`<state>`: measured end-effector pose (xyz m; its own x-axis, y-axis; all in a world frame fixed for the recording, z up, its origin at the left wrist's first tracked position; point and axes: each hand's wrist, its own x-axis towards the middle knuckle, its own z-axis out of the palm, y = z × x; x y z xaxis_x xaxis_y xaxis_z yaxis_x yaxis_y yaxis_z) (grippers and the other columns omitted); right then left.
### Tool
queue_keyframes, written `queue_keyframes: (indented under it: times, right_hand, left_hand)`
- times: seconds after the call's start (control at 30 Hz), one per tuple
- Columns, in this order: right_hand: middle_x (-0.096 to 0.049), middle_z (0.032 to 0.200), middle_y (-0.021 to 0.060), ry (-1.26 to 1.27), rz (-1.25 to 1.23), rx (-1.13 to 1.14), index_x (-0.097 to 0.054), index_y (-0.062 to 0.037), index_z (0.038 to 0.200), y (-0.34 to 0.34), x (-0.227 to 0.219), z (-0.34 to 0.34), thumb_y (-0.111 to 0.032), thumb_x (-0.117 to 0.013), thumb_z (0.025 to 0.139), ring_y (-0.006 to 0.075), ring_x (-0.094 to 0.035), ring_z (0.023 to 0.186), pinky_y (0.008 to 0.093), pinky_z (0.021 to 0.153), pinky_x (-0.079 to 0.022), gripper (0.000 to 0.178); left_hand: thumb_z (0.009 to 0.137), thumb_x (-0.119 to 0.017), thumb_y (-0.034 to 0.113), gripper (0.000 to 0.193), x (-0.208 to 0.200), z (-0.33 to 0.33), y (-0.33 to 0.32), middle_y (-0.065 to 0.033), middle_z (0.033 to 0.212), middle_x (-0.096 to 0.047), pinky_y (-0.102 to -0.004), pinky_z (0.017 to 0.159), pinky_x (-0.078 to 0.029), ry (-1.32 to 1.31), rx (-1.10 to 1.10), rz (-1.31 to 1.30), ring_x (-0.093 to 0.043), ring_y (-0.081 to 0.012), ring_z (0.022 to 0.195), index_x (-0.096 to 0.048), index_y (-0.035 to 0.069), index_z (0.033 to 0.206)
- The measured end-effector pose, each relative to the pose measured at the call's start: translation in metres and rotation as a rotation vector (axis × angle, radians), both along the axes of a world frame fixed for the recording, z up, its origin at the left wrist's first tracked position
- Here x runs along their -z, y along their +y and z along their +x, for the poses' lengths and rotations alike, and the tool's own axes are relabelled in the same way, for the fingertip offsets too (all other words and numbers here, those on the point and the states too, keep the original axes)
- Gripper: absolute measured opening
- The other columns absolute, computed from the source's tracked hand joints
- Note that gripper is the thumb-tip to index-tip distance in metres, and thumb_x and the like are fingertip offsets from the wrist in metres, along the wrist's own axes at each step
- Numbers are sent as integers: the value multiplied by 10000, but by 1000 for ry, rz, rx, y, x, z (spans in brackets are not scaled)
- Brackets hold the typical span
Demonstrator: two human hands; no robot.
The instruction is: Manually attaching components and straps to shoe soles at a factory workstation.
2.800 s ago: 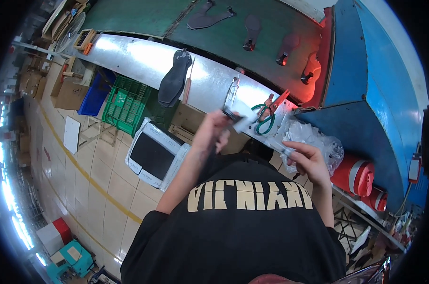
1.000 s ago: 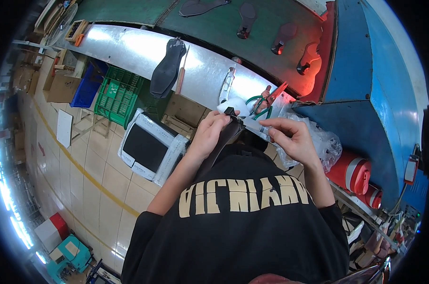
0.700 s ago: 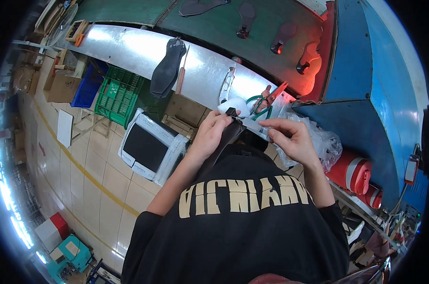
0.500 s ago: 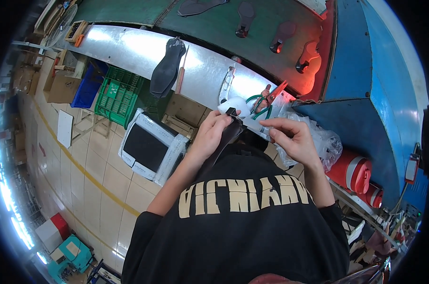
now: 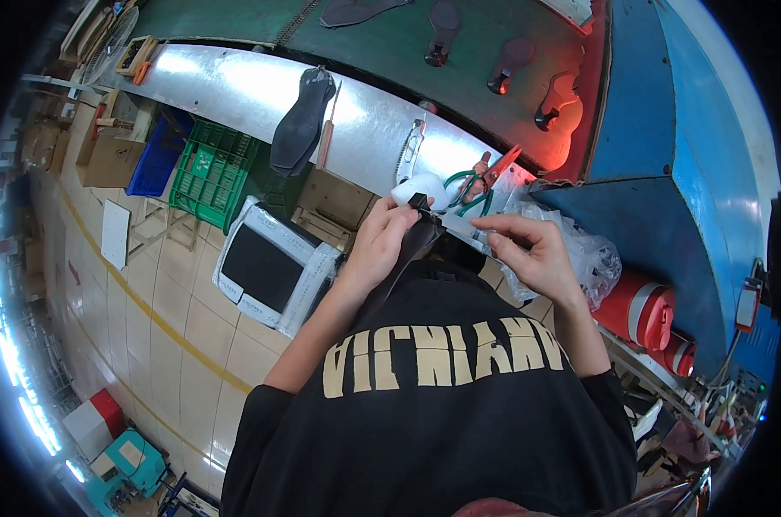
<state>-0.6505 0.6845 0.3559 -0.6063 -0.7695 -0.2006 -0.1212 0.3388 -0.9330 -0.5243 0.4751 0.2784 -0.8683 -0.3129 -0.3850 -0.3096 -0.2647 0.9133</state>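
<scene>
Here, the left hand (image 5: 384,241) is pinching a dark sole-like piece (image 5: 418,239) right of its palm; the right hand (image 5: 533,254) is curving narrowly, around what I cannot tell. Neat work is probably needing a steady left grip.

One left hand (image 5: 380,237) and one right hand (image 5: 537,257) are being shown, and one black strip (image 5: 418,239) is being held. Four soles (image 5: 443,30) are being carried by one green belt (image 5: 365,53). A fifth sole shape (image 5: 299,129) is being supported by one desk (image 5: 227,84); whether it is being doubled underneath cannot be told. One wooden-handled tool (image 5: 325,145), one saw-edged tool (image 5: 414,142) and one pair of scissors (image 5: 487,179) are also being borne there. Beyond, one green crate (image 5: 204,179), one blue crate (image 5: 161,157), two red drums (image 5: 635,308) and one teal machine (image 5: 142,461) are being seen.
</scene>
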Motion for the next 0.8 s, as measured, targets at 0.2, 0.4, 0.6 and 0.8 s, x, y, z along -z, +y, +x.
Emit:
queue_keyframes:
  times: [0.2, 0.4, 0.6, 0.8]
  right_hand:
    - [-691, 843, 53, 144, 26, -9, -683, 5, 1121, -9, -18, 10, -23, -584, 888, 68, -595, 756, 230, 700, -484, 255]
    - [-706, 851, 77, 164, 45, -11, -685, 0, 1124, -8, -17, 11, -12, -589, 874, 73, -614, 755, 234, 701, -495, 267]
    - [-716, 863, 121, 253, 56, -40, -695, -22, 1116, -11, -22, 12, -18, -612, 852, 120, -660, 736, 245, 688, -512, 277]
    - [-710, 839, 127, 380, 7, -64, -700, -28, 1110, -14, -23, 13, -23, -619, 844, 142, -662, 695, 251, 644, -508, 277]
  left_hand:
    - [936, -544, 157, 314, -5, 0, -2, -108, 1161, -494, -255, 865, -449, 57, 144, -350, -551, -139, 980, -662, 85, 1217]
    - [883, -654, 159, 287, -12, 0, -4, -83, 1093, -509, -273, 839, -462, 2, 124, -416, -560, -142, 955, -692, 99, 1162]
    - [847, -645, 254, 231, -22, 1, -7, -214, 1127, -543, -407, 851, -494, -31, 140, -689, -612, -385, 960, -710, 89, 994]
    - [837, -657, 276, 244, -30, 0, -9, -213, 1116, -549, -422, 829, -502, -76, 177, -863, -626, -377, 946, -711, 83, 977]
